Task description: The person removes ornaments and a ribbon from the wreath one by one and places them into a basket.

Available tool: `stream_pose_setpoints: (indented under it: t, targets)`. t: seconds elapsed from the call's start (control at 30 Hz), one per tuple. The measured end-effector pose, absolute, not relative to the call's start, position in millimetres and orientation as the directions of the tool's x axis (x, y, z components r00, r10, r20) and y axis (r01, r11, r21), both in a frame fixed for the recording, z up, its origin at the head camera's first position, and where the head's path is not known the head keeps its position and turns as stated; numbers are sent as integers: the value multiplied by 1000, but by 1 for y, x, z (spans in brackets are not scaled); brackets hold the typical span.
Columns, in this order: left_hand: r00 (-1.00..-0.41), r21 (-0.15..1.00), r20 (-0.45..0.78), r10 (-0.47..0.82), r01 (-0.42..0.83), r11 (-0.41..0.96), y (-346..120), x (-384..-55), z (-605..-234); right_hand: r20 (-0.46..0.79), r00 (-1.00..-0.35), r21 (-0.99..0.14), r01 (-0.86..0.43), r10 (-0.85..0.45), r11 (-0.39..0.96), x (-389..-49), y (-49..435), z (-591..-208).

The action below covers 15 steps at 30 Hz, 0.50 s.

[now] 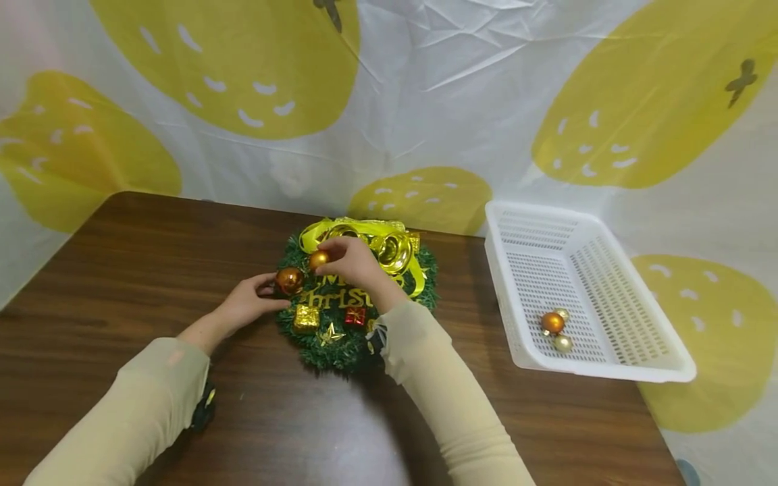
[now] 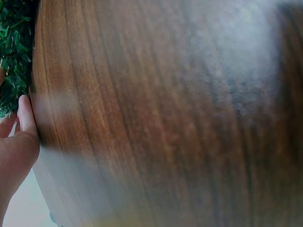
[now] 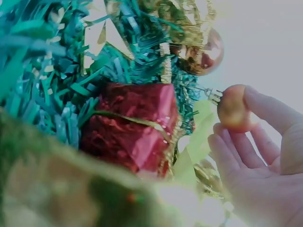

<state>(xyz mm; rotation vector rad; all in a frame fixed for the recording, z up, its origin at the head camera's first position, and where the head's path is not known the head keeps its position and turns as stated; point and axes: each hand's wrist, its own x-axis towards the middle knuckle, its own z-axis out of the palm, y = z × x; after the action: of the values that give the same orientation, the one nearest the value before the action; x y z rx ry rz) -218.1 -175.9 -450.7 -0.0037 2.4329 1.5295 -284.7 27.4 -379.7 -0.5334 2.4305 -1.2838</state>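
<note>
A green Christmas wreath (image 1: 331, 354) lies on the table, with gold lettering, gold bells (image 1: 392, 251), a gold gift box (image 1: 306, 318), a red gift box (image 1: 355, 315) and a gold star (image 1: 331, 335). Over its upper left part, my right hand (image 1: 352, 266) pinches a small orange-gold bauble (image 3: 234, 109) between thumb and fingers. The bauble's metal cap faces the greenery in the right wrist view. My left hand (image 1: 249, 302) grips the wreath's left edge, thumb and fingers curved around a larger copper bauble (image 1: 289, 281). In the left wrist view its fingertips meet the greenery.
On the right, a white plastic basket (image 1: 589, 370) holds an orange bauble (image 1: 552, 322) and a couple of pale gold ones (image 1: 562, 343). The brown wooden table (image 1: 140, 270) backs onto a white curtain (image 1: 413, 121) with yellow prints.
</note>
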Motion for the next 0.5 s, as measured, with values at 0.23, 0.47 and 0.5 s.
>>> stream_pose_setpoints:
  t: [0.23, 0.47, 0.5]
  targets:
    - [-965, 889, -222, 138, -143, 436, -176, -216, -450, -114, -864, -928, -84, -491, 364, -286, 37, -376]
    - [-967, 887, -212, 140, -130, 444, -176, -217, -450, -131, -876, -963, 2, -464, 268, -288, 45, -373]
    - [-967, 887, -211, 141, -129, 442, -177, -217, -450, -128, -878, -964, 0, -462, 266, -288, 46, -371]
